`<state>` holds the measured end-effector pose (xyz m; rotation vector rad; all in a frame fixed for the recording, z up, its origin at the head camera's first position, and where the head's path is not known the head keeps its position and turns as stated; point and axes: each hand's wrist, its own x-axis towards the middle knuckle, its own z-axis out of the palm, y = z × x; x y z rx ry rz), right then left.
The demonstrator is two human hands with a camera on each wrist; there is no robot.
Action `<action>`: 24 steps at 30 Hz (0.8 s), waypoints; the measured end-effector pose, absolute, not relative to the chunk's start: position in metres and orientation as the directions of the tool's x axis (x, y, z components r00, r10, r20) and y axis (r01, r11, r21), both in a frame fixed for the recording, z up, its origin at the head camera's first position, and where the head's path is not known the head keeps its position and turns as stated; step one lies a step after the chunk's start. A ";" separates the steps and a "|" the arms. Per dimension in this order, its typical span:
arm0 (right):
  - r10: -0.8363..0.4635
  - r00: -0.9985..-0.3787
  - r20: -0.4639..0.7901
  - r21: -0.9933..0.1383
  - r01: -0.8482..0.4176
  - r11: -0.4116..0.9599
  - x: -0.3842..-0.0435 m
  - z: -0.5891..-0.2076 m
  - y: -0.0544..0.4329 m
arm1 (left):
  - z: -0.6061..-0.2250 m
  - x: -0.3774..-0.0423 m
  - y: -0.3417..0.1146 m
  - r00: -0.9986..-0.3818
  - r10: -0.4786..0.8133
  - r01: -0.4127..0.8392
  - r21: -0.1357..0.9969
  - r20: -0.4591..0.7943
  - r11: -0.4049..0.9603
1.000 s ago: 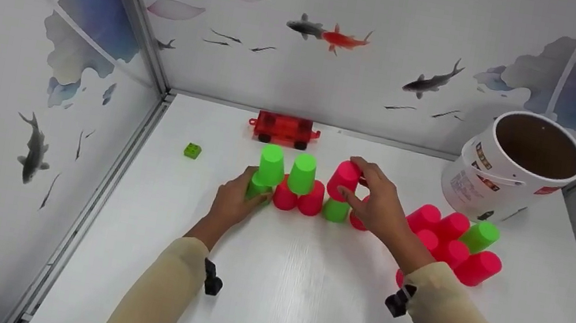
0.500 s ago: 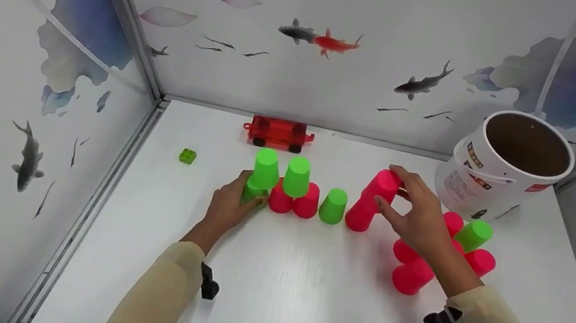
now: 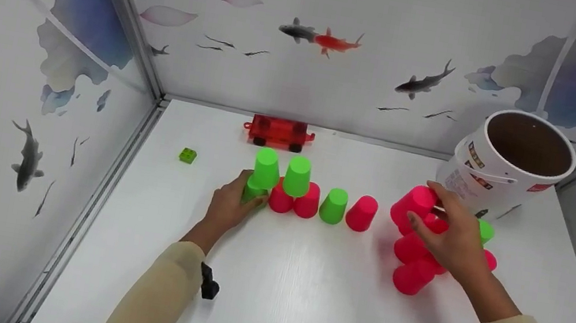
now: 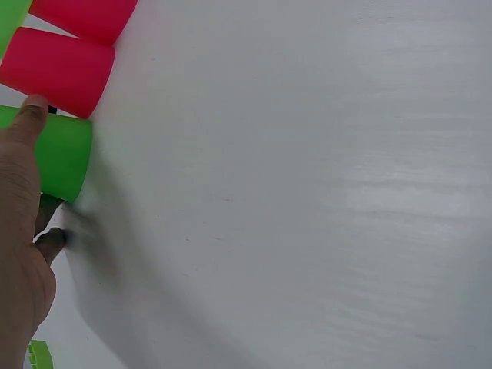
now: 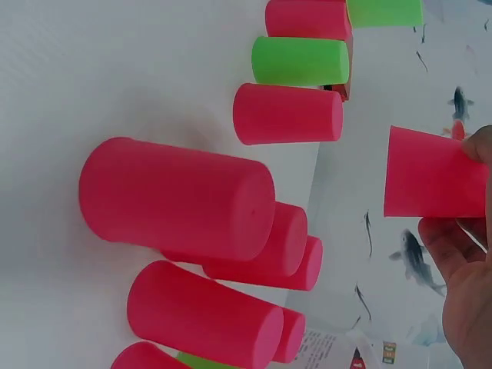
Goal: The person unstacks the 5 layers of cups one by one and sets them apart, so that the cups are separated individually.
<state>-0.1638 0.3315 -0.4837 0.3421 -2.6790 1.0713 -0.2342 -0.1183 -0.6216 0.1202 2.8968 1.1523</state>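
Observation:
My left hand (image 3: 231, 199) grips the bottom green cup (image 4: 68, 157) at the left end of a row of upside-down cups, thumb on its near side. Above the row's left part stand two green cups, one (image 3: 266, 167) over the gripped cup and another (image 3: 297, 176) over two red cups (image 3: 307, 203). Farther right in the row are a single green cup (image 3: 334, 206) and a single red cup (image 3: 362, 213). Between thumb and fingers, my right hand (image 3: 453, 239) holds a red cup (image 5: 434, 175) up at the left of a cluster of red cups (image 3: 412, 276).
Behind the row, a red toy wagon (image 3: 278, 133) stands near the back wall. A small green block (image 3: 187, 156) lies at the left. At the back right stands a white bucket (image 3: 467, 177). One green cup (image 3: 486, 231) shows in the cluster, partly behind my right hand.
My right hand has carried the red cup rightward, from over the row's single green cup, past the end red cup, to the cluster. My left hand keeps its grip on the green cup.

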 end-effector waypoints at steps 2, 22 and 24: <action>-0.114 -0.948 0.296 -0.633 -0.284 0.720 -0.158 -0.484 0.338 | -0.621 -0.234 -0.118 -0.997 0.080 0.063 0.687 0.007 0.724; -0.106 -0.885 0.453 -0.501 -0.351 0.791 -0.109 -0.505 0.397 | -0.621 -0.235 -0.119 -0.998 0.067 0.058 0.680 0.012 0.731; -0.114 -0.879 0.463 -0.483 -0.358 0.799 -0.105 -0.507 0.401 | -0.621 -0.235 -0.118 -0.998 0.066 0.056 0.680 0.011 0.731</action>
